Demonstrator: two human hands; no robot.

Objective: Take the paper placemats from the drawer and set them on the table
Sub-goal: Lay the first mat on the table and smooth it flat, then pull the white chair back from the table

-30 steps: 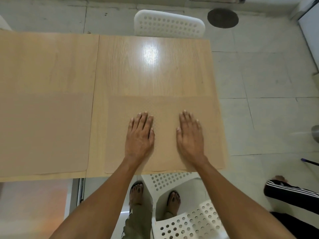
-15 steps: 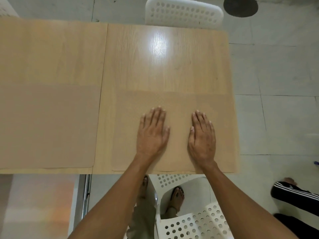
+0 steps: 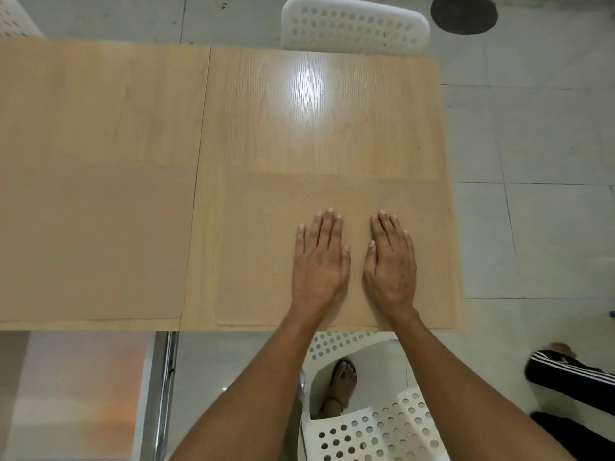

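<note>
Two brown paper placemats lie flat on the light wooden table (image 3: 319, 121). The left placemat (image 3: 90, 241) covers the near part of the left table half. The right placemat (image 3: 259, 247) lies along the near edge of the right half. My left hand (image 3: 321, 261) and my right hand (image 3: 391, 261) press flat on the right placemat, side by side, fingers straight and pointing away from me. No drawer is in view.
A white perforated chair (image 3: 354, 26) stands at the far side of the table. Another white perforated chair (image 3: 372, 424) is under me at the near edge. A person's leg in black striped trousers (image 3: 572, 369) is on the floor at the right.
My two hands have drawn closer together on the right placemat. The camera view has shifted, so the table sits further right in the frame.
</note>
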